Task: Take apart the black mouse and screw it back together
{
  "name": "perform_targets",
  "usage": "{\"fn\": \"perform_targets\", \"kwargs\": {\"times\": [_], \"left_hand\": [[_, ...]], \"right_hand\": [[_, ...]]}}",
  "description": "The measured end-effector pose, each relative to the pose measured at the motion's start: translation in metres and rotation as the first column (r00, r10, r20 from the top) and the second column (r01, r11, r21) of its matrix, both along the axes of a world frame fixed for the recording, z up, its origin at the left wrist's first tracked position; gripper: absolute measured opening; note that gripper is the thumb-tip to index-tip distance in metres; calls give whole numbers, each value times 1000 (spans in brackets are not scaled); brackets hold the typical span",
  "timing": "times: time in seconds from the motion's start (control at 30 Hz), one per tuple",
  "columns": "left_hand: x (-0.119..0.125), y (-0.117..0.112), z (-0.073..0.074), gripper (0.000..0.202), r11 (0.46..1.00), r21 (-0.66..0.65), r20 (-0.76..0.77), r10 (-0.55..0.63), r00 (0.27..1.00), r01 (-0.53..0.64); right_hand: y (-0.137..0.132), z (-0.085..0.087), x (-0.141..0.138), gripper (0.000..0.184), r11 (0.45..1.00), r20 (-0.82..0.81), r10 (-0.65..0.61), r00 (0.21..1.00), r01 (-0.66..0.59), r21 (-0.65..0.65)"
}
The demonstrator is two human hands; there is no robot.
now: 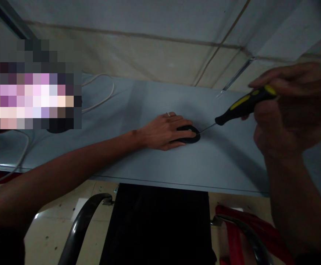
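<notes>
My left hand (166, 132), with a ring on one finger, is closed over a black computer mouse (186, 140) and holds it down on the grey table. Its fingers cover much of the mouse. From the right, my right hand (287, 106) grips the black and yellow handle of a screwdriver (244, 105). The thin shaft slants down to the left, and its tip meets the mouse close to a left fingertip. Whether the tip sits in a screw is too small to tell.
The grey table (154, 165) runs along a tiled wall (149, 55). A pixelated area hides the far left, where a white cable (113, 88) loops out. Below the table edge are a black chair seat (160, 224), a curved armrest (77, 224) and red fabric (234, 235).
</notes>
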State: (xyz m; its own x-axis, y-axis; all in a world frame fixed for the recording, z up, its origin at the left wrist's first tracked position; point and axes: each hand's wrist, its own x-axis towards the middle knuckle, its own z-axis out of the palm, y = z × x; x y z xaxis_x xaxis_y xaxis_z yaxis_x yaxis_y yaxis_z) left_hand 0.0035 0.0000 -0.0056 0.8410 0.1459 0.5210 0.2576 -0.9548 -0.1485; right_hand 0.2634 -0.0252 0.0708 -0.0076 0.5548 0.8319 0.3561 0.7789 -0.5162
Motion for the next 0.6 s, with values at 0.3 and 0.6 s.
{"fn": "perform_targets", "kwargs": {"times": [0.3,0.6], "left_hand": [[-1,0,-3,37,1000,-29,33,6,999,-5],[-2,0,0,42,997,-72,-5,-11,1000,11]], "right_hand": [[8,-13,-13,28,974,-164,-17,986,53,219],[7,-19,2,23,794,486,-176,856,415,-444]]}}
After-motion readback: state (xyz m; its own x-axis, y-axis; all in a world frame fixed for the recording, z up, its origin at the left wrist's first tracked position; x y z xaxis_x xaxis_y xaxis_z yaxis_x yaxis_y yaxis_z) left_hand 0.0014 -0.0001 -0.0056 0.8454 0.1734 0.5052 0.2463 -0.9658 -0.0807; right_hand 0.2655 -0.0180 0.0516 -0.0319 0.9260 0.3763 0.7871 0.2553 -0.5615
